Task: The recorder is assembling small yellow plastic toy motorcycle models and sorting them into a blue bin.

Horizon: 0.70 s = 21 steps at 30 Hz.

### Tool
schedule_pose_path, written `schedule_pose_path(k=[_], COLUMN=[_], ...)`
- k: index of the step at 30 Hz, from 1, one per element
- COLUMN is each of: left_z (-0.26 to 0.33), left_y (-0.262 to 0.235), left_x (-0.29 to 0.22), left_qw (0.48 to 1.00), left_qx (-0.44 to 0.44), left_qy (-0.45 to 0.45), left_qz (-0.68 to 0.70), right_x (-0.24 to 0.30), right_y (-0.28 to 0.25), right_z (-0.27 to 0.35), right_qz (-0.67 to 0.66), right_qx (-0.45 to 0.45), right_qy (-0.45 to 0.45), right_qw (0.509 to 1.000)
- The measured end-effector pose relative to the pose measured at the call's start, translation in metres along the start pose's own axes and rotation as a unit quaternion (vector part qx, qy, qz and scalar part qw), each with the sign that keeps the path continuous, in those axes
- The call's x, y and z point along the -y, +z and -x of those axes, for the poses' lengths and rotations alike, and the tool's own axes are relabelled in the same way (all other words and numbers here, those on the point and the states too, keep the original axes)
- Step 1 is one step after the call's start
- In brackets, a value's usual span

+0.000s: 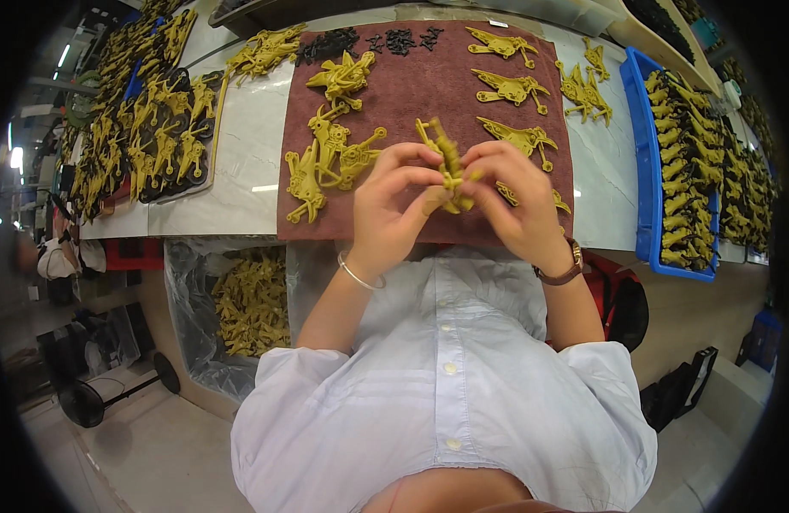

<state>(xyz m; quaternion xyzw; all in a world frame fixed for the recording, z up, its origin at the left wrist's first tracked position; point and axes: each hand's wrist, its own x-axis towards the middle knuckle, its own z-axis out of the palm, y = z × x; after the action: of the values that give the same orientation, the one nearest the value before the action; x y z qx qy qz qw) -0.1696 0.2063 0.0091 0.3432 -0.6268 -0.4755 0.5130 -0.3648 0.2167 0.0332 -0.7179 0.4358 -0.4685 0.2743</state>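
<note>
Brown cloth (412, 94) covers the table. Above it, the left hand (393, 205) and right hand (514, 201) both pinch one yellow toy part (451, 162). Thin bits could snap if squeezed hard. More yellow parts (330, 158) lie nearby.

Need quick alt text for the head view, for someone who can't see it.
Both bare hands, left hand and right hand, pinch one mustard-yellow plastic toy part over a maroon cloth mat. A blue plastic tray of similar parts sits to the right.
</note>
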Motion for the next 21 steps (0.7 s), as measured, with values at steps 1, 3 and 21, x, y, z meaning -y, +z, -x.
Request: schedule_pose_path(k=[1, 3, 21], left_z=[0.002, 0.006, 0.003], left_y=[-0.001, -0.006, -0.027], left_x=[0.000, -0.001, 0.001], left_qw=[1.000, 0.992, 0.895], left_qx=[0.002, -0.109, 0.104], left_qy=[0.000, 0.057, 0.155], left_qz=[0.002, 0.035, -0.405], right_x=[-0.005, -0.032, -0.087], right_y=[-0.005, -0.030, -0.096], right_z=[-0.002, -0.005, -0.006], right_qz=[0.044, -0.007, 0.405], right_qx=[-0.039, -0.169, -0.079], right_qy=[-0.032, 0.026, 0.048], right_qw=[0.998, 0.985, 0.910])
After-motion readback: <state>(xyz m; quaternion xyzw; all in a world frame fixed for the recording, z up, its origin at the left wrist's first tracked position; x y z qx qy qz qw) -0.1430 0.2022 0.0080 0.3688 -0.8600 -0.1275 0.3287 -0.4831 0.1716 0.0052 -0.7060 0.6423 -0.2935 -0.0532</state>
